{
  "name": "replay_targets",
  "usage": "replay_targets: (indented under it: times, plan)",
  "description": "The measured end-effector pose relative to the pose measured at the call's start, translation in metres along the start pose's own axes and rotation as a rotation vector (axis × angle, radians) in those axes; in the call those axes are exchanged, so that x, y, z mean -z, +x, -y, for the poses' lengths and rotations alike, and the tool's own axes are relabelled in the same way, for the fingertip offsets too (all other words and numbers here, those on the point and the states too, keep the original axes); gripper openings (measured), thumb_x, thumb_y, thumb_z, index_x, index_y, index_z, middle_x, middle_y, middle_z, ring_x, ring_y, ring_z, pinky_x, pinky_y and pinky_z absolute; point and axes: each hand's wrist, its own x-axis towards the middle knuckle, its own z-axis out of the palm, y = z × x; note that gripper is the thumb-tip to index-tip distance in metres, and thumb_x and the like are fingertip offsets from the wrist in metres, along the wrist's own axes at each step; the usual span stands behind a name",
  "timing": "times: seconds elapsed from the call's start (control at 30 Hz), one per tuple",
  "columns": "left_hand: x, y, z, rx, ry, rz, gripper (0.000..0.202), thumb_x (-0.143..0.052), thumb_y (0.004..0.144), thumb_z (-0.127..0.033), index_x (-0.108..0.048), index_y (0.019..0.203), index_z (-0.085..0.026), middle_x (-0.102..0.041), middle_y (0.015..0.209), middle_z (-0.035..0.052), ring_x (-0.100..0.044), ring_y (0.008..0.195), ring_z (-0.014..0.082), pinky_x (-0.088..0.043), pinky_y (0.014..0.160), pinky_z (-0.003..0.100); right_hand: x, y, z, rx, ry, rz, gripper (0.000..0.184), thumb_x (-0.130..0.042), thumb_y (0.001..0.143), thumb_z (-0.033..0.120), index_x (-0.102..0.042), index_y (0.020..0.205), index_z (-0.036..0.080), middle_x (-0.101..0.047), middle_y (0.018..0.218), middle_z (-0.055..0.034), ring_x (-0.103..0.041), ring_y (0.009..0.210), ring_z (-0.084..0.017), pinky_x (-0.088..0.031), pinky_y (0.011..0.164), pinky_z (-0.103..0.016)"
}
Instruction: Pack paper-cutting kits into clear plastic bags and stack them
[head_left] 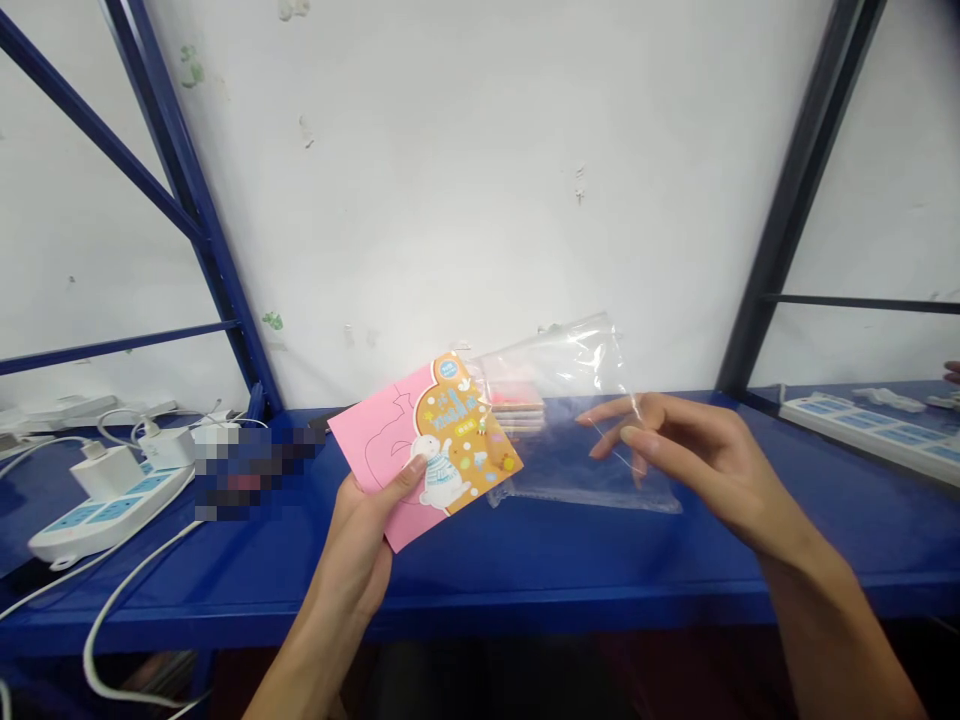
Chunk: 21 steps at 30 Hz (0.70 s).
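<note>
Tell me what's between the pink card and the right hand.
Head view: a clear plastic bag holding stacked colored sheets lies between the pink card and the right hand.

Card (409, 450) in left hand (360, 560) just left of plastic bag (577, 440) beneath right hand (712, 470), above metal shelf (480, 590); 1 power strip (97, 520) lies far left, a 2nd power strip (870, 435) far right, wall (420, 200) behind

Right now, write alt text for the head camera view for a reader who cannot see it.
The left hand holds a pink card printed with a white cartoon rabbit, while the right hand reaches over a clear plastic bag holding a small stack of colored sheets. Both are above a blue metal shelf, with a white power strip at left.
</note>
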Motion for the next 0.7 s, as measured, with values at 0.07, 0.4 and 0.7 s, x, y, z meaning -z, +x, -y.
replay_targets:
  times: [0.07, 0.4, 0.7]
  plan:
    - [0.001, 0.000, -0.002, 0.014, -0.018, 0.021, 0.063, -0.087, 0.073, -0.015, -0.067, 0.133, -0.017, -0.078, 0.119, 0.0130, -0.076, 0.107, 0.0318, -0.063, 0.095, 0.041, 0.000, 0.000, -0.002, -0.009, 0.012, 0.005, 0.040, -0.062, 0.099, 0.043, -0.057, 0.063, 0.025, -0.073, 0.078, -0.0071, -0.068, 0.116, -0.035, -0.058, 0.083, -0.042]
    - [0.003, -0.003, -0.007, 0.067, 0.051, 0.115, 0.076, -0.092, 0.068, -0.024, -0.064, 0.138, -0.015, -0.075, 0.126, 0.0168, -0.076, 0.105, 0.0351, -0.066, 0.086, 0.040, -0.005, 0.009, -0.013, -0.286, 0.224, 0.157, 0.063, -0.070, 0.093, 0.047, -0.049, 0.148, 0.026, -0.078, 0.114, -0.0124, -0.078, 0.089, -0.027, -0.062, 0.071, -0.038]
    - [0.000, -0.009, -0.010, 0.000, 0.159, 0.123, 0.069, -0.093, 0.064, -0.032, -0.071, 0.127, -0.012, -0.078, 0.116, 0.0181, -0.077, 0.100, 0.0364, -0.063, 0.090, 0.046, -0.011, 0.011, -0.009, -0.159, 0.200, 0.017, 0.036, -0.062, 0.098, 0.049, -0.071, 0.125, 0.027, -0.080, 0.108, -0.0088, -0.077, 0.084, -0.024, -0.062, 0.068, -0.034]
